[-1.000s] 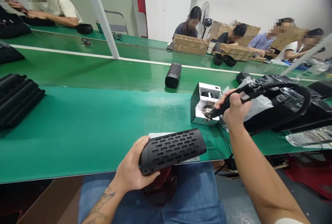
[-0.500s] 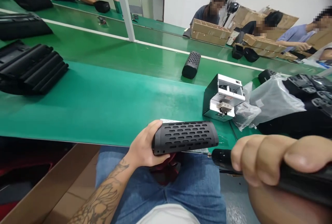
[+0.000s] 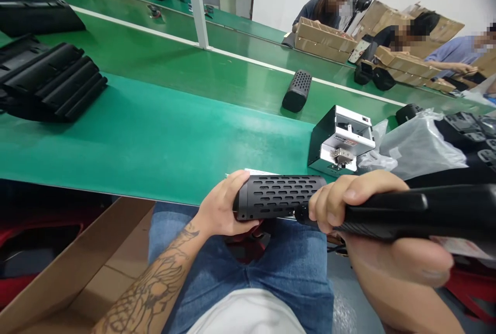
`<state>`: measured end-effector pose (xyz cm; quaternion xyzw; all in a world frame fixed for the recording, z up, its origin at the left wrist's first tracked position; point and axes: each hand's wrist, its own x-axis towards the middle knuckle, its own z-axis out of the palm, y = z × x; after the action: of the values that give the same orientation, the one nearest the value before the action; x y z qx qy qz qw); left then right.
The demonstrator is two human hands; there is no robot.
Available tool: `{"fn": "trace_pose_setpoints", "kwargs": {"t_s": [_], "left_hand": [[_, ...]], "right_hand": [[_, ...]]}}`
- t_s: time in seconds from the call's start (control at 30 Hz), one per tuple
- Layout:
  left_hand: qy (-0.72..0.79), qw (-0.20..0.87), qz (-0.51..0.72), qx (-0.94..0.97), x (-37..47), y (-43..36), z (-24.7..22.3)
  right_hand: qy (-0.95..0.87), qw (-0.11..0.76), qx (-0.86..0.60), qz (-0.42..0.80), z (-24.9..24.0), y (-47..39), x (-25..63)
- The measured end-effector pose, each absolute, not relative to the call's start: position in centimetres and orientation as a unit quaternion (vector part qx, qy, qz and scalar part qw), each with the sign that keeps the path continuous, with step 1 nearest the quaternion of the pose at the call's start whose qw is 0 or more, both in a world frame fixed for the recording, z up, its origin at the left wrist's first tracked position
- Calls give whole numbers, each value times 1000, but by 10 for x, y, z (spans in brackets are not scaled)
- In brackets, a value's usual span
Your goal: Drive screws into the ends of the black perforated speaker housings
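Note:
My left hand [image 3: 227,205] grips the left end of a black perforated speaker housing [image 3: 282,197], thumb below and fingers over the top. The housing lies on its side at the front edge of the green bench. My right hand [image 3: 349,205] is wrapped round a black electric screwdriver [image 3: 418,210], held nearly level. Its tip is at the housing's lower right edge; the exact contact point is too small to make out. My right fingers cover the housing's right end. A pale sheet [image 3: 259,172] shows behind the housing.
A screw feeder [image 3: 343,140] stands on the bench [image 3: 174,143], beside plastic bags [image 3: 422,143] and black parts. Another perforated housing [image 3: 297,90] stands farther back. Black shells [image 3: 50,81] are stacked at left. Several people sit across the bench near cardboard boxes [image 3: 325,40].
My right hand has brought the screwdriver left and away from the camera, up to the housing's lower right edge. My left hand keeps its hold. The view has shifted slightly.

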<state>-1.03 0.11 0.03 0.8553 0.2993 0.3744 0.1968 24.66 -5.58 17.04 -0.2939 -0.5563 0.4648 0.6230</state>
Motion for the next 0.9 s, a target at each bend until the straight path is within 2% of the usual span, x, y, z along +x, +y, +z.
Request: {"fn": "trace_pose_setpoints", "kwargs": {"t_s": [0.3,0.77,0.9], "left_hand": [[291,196,371,860,-9,1,-1],[286,191,382,858,-9,3,1],[292,194,374,859,-11,3,-3]], "right_hand": [[-581,553,-230,551,155,-35,257],[-539,574,-285,546,160,-54,246],[-513,633,-302,494,182,-47,270]]}}
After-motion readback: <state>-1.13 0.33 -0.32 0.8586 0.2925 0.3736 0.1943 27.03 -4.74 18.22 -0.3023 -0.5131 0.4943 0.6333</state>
